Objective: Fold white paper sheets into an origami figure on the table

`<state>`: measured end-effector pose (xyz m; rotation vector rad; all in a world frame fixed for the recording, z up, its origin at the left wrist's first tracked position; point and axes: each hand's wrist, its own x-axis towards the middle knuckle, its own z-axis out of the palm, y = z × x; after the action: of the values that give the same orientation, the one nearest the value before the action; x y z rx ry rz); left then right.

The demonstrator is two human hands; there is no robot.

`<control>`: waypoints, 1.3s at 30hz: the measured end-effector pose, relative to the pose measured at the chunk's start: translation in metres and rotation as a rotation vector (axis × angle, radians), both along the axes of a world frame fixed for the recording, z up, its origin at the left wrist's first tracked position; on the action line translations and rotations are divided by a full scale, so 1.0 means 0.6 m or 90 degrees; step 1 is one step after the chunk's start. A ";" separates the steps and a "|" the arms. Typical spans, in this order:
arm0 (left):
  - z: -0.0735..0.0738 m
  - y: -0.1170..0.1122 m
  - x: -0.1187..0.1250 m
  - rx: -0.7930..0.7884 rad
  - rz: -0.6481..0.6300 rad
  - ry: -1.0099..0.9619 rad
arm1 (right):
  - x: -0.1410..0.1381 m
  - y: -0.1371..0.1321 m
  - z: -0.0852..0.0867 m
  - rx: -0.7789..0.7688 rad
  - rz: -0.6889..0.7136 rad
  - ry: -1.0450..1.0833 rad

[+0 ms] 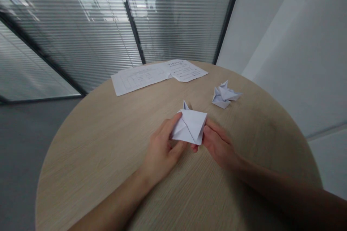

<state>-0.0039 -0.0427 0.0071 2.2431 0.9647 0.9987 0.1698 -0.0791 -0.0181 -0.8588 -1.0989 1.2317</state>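
Note:
A folded white paper (193, 124), squarish with a diagonal crease and a small pointed flap sticking up at its far edge, is held between both hands over the table. My left hand (162, 148) grips its left side, with the index finger at the upper left corner and the thumb near the lower edge. From the right, my right hand (218, 144) pinches the paper's right edge. Some right fingertips show below the paper; the rest are hidden behind it.
The round wooden table (108, 144) fills most of the view. Folded white paper shapes (225, 95) lie beyond my right hand. Printed sheets (143, 77) rest at the far edge, before glass panels with blinds (176, 14). A white wall (298, 36) stands to the right.

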 end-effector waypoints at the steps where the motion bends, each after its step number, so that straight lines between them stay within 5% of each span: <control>1: 0.000 -0.001 0.000 0.009 0.007 0.004 | -0.003 0.000 0.002 -0.012 -0.011 -0.012; 10: 0.005 -0.012 0.001 0.089 0.094 0.013 | -0.012 -0.002 0.010 -0.112 -0.126 -0.124; 14: 0.010 -0.010 0.001 -0.063 0.110 -0.104 | -0.004 -0.003 0.010 -0.071 -0.158 -0.140; 20: 0.011 -0.003 0.006 -0.296 -0.057 -0.311 | 0.017 0.012 0.004 -0.006 -0.178 -0.093; 26: 0.000 0.009 -0.004 -0.292 -0.064 -0.335 | 0.022 0.013 0.004 0.082 -0.156 -0.093; 32: 0.015 0.001 0.001 -0.287 0.024 -0.229 | 0.028 0.010 0.003 0.048 -0.086 -0.158; 39: 0.023 -0.001 0.009 -0.375 0.010 -0.316 | 0.021 0.011 0.005 0.006 -0.109 -0.125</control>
<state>0.0014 -0.0435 0.0207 1.4203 0.8978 1.0392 0.1823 -0.0725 -0.0150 -1.0625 -1.1596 1.0149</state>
